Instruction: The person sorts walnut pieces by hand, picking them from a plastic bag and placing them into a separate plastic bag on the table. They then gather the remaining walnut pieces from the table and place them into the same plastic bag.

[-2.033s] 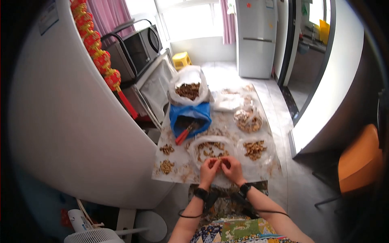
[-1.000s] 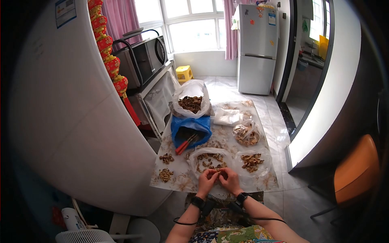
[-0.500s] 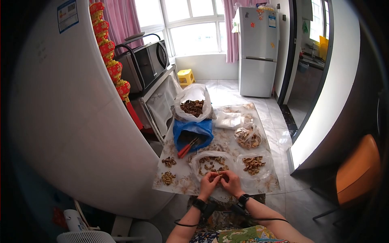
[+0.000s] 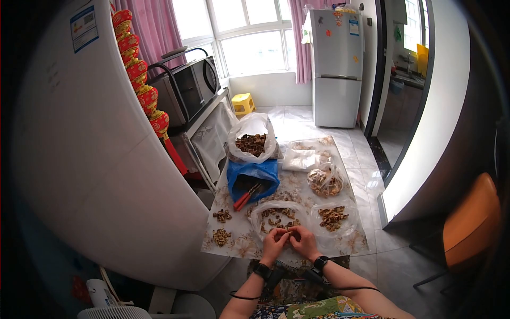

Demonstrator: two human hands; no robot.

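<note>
Fingertips: thumbs and forefingers pinch a small dried piece [image 4: 289, 231], mostly hidden by the fingers, just above the near rim of the middle bag.
Hands: left hand [image 4: 273, 244] and right hand [image 4: 304, 243] nearly meet, each curled inward, a dark band or watch on each wrist.
Middle bag: white plastic bag [image 4: 257, 211], spread open, with curled brown dried pieces scattered inside.
Right of it: clear plastic bag [image 4: 349, 219], laid open, bearing a heap of brown dried pieces [image 4: 332, 218].
Left of it: two small piles on the floral tablecloth [image 4: 241, 244], a darker pile [image 4: 222, 216] farther from the person and a paler pile [image 4: 221, 237] nearer.
Beyond: blue plastic bag [image 4: 270, 170], mouth open toward the person, with a red-handled tool [image 4: 244, 200] lying partly in its opening.
Behind that: large white bag [image 4: 268, 133], full of dark brown dried pieces.
Far right of the table: bulging clear bag [image 4: 325, 182] of brown pieces, and a white packet [image 4: 300, 159] behind it.
Room: silver refrigerator [image 4: 338, 69], yellow stool [image 4: 244, 102], orange chair [image 4: 470, 220].
</note>
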